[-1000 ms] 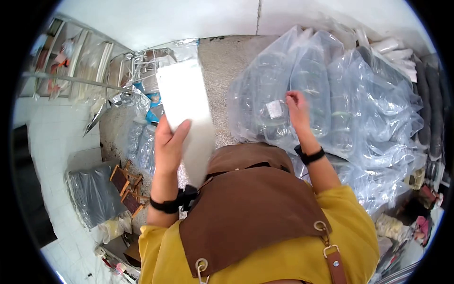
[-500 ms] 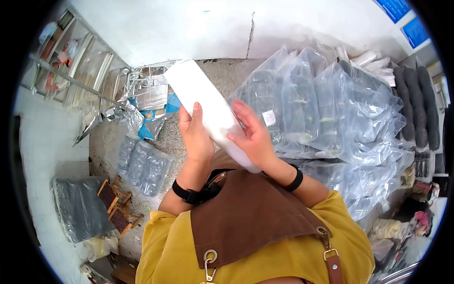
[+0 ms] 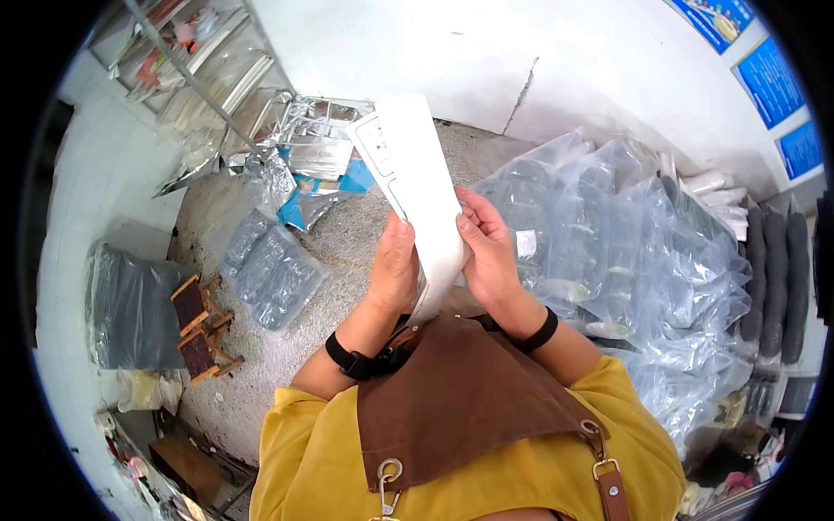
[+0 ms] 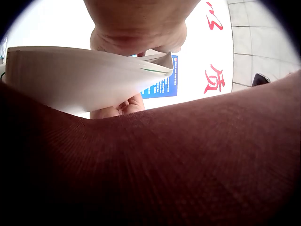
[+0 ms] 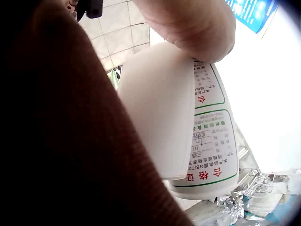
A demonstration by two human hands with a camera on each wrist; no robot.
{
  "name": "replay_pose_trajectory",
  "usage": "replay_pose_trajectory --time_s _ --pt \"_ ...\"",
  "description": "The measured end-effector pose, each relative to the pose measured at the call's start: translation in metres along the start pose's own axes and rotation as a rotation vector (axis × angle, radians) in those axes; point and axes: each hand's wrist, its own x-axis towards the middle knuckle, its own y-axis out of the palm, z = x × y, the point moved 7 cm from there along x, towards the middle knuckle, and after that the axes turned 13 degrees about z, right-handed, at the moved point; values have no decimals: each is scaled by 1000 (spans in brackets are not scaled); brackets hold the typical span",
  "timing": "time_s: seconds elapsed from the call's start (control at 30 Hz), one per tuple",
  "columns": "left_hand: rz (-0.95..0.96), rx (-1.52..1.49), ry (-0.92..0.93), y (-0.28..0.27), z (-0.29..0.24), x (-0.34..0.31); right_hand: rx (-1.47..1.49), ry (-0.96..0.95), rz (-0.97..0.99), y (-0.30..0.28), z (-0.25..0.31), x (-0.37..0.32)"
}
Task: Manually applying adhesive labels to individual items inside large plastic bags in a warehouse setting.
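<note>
Both hands hold a long stack of white paper labels (image 3: 426, 174) in front of the apron. My left hand (image 3: 395, 269) grips its left edge, thumb up along the side. The right hand (image 3: 493, 252) pinches the right edge between thumb and fingers. In the right wrist view a blank white side bends away from a printed label (image 5: 214, 141) with green frames and red characters. The left wrist view shows the paper stack (image 4: 70, 75) curved, its sheets slightly parted at one end. Fingers behind the paper are partly hidden in the head view.
Large clear plastic bags of dark packed goods (image 3: 582, 226) are piled at the right. A smaller wrapped bundle (image 3: 274, 269) lies on the floor at left, near small folding wooden stools (image 3: 204, 326). Foil and blue packaging (image 3: 317, 191) lies beside the metal rack (image 3: 191, 74).
The right hand has come from the plastic bags to the labels and now pinches their right edge. The stack has moved rightward and turned, exposing printing. The head view has shifted.
</note>
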Motion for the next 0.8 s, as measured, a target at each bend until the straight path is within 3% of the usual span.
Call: replay_pose_trajectory --time_s 0.03,0.1,0.27,0.37,0.5,0.53,0.57,0.6,0.67,0.77,0.8 --pt "-5 7 12 0 -5 -2 -8 4 48 2 -3 1" --pt "56 -78 -134 8 -6 -2 -15 7 113 8 -5 3" --pt "7 -268 -155 12 -11 5 -361 -21 245 19 0 -2" --pt "-48 -418 -111 10 -5 5 -419 -95 259 24 6 -3" --pt "-17 49 -186 0 -4 0 -411 -113 232 27 15 -5" --pt "30 222 -194 3 -8 2 -673 -110 203 26 20 -7" --pt "-89 88 -187 -3 4 0 -933 -104 165 25 25 -7" --pt "-82 89 -192 -4 9 2 -933 -108 158 22 27 -6" --pt "-105 274 -119 -4 8 4 -1411 -257 133 24 38 -5" --pt "-52 172 -107 7 -5 10 -1169 -186 218 33 84 -6" --pt "-13 109 -104 13 -9 12 -786 -22 335 38 93 -13"
